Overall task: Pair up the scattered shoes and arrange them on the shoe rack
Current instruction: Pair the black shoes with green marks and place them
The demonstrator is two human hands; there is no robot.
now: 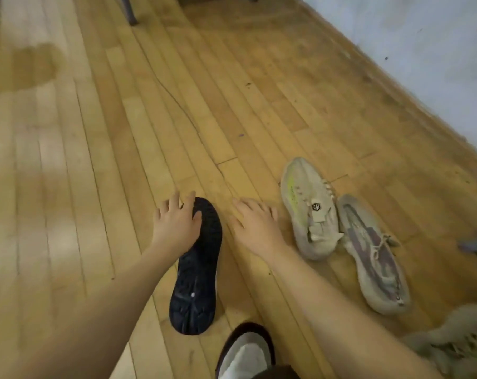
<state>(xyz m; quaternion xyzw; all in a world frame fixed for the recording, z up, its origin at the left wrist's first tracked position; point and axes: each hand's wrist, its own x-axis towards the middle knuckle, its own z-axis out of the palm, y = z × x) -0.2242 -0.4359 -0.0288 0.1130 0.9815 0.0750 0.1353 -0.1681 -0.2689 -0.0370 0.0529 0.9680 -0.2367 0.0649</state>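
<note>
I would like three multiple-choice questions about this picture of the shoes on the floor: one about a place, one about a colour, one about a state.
1. Where is the left hand?
A. on the black shoe
B. on the wall
C. on a beige sneaker

2. What colour is the upturned sole?
A. white
B. black
C. red

3. How is the right hand?
A. gripping a lace
B. fist closed
C. open, holding nothing

Answers:
1 A, its thumb lies on the sole.
2 B, the tread is dark.
3 C, the fingers are spread above the wooden floor.
</note>
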